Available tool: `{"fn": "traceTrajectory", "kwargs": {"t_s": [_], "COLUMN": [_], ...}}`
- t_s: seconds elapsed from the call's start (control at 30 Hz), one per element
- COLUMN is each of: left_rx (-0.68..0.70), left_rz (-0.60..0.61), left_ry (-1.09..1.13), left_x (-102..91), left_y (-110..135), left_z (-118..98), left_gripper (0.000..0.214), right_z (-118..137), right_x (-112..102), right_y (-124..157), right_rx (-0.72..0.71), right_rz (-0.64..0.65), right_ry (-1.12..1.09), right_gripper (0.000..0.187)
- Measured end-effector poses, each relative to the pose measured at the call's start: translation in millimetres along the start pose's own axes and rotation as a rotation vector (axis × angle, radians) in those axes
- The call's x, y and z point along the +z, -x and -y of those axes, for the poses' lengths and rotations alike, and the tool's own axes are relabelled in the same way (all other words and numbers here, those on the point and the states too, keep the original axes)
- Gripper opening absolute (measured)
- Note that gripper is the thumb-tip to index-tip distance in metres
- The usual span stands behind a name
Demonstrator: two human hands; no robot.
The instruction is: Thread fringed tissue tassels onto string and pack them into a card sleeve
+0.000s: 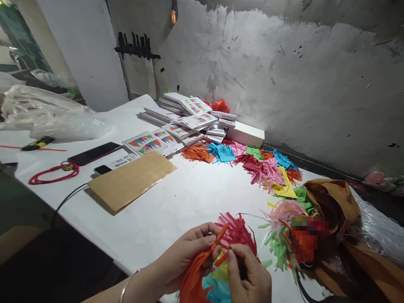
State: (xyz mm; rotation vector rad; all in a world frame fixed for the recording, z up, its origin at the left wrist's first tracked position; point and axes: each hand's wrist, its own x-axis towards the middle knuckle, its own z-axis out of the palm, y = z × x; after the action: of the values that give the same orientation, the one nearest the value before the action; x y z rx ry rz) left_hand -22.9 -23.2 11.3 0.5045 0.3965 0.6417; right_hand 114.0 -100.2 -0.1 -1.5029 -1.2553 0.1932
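Observation:
My left hand (195, 248) is closed round an orange tissue-paper tassel (193, 275), its rolled tip poking up past the thumb. Close beside it, my right hand (248, 271) pinches finger and thumb together at a small dark red strip or thread, too small to make out. Behind and under the fingers show a pink-red fringed tassel (238, 231) and a blue tassel (217, 288) with some yellow above it. A thin string (252, 215) runs off right towards a heap of pink and green tassels (280, 244).
Coloured fringed tassels (265, 172) lie in an arc across the white table (142, 235). Stacked printed cards (195, 120) and a white box (246, 134) stand by the wall. To the left are a brown envelope (132, 181), a phone (94, 153) and a cutter (38, 143); brown cloth (334, 202) sits right.

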Motion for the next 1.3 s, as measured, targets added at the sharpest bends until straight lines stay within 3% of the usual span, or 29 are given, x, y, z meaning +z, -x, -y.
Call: {"fn": "traceTrajectory", "kwargs": {"t_s": [1.3], "left_rx": [0.048], "left_rz": [-0.047], "left_ry": [-0.098], "left_x": [-4.0], "left_y": [-2.3], "left_z": [3.6], "left_gripper": [0.027], "right_z": [2.3], "right_x": [2.0], "right_y": [-0.4], "right_rx": [-0.108], "right_rz": [-0.013], "right_ry": [0.064], "right_gripper": [0.017]}}
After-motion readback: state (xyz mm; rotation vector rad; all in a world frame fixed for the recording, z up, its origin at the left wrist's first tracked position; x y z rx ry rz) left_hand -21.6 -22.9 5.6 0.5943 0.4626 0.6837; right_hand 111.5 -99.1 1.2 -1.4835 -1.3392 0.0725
